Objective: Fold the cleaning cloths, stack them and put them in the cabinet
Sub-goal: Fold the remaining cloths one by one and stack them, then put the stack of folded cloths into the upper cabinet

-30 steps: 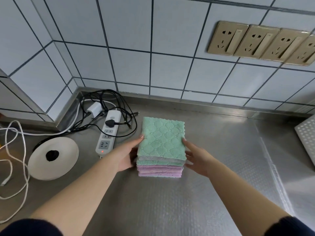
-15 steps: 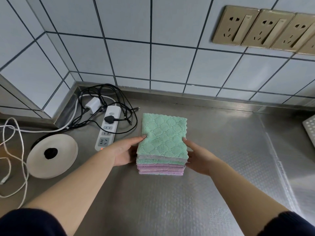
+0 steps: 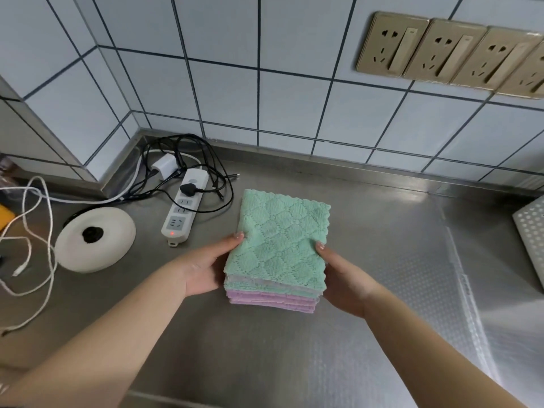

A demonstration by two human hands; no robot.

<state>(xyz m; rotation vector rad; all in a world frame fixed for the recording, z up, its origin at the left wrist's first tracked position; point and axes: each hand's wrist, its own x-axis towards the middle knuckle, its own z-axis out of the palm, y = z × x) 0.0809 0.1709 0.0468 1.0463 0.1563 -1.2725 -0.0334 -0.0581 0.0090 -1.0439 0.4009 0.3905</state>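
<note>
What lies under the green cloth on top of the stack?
Under the green cloth, edges of another green layer, a grey-white one, then pink cloths show. How many there are, and whether the counter touches the bottom, is hidden.

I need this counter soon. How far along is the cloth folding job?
Folding and stacking look done: the cloths sit in one stack, green on top, purple below. In hand: the left hand and right hand clasp the stack's sides on the counter. Left: putting it in the cabinet, which is out of view.
</note>
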